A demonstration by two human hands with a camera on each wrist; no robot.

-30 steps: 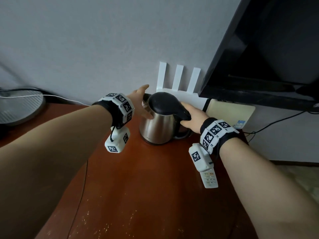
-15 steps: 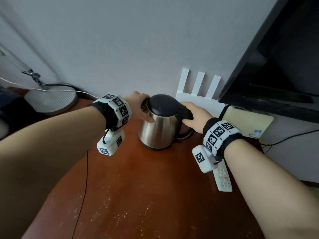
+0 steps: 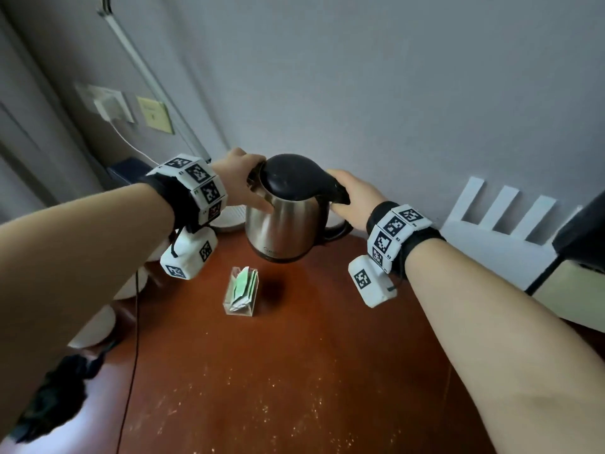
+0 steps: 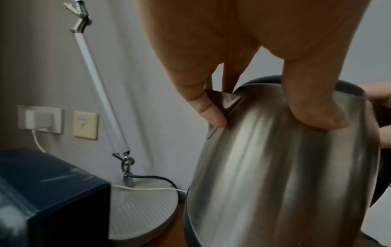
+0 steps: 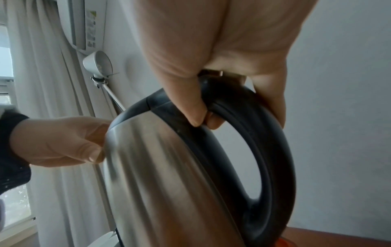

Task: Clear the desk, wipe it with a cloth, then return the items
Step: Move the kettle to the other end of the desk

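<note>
A steel kettle point(image 3: 284, 224) with a black lid hangs a little above the brown desk point(image 3: 294, 371), held between both hands. My left hand point(image 3: 242, 178) grips its spout side; in the left wrist view the fingers point(image 4: 211, 113) curl at the spout and the thumb presses on the steel body point(image 4: 285, 175). On the other side my right hand point(image 3: 353, 198) wraps round the black handle point(image 5: 264, 150), fingers curled through the loop. The kettle's shadow falls on the desk beside a clear box point(image 3: 241, 291) of tea bags.
A white router point(image 3: 501, 231) leans on the wall at the right, next to a dark screen edge point(image 3: 586, 237). Behind the kettle stands a lamp base point(image 4: 143, 208), with a dark blue box point(image 4: 52, 192) to its left. White cups point(image 3: 95, 326), a black cloth point(image 3: 55, 394) and a thin cable point(image 3: 131, 355) lie at the desk's left.
The kettle has risen off the desk and moved left, away from the router, with both hands still on it. The view has swung left, bringing the tea bag box into sight.
</note>
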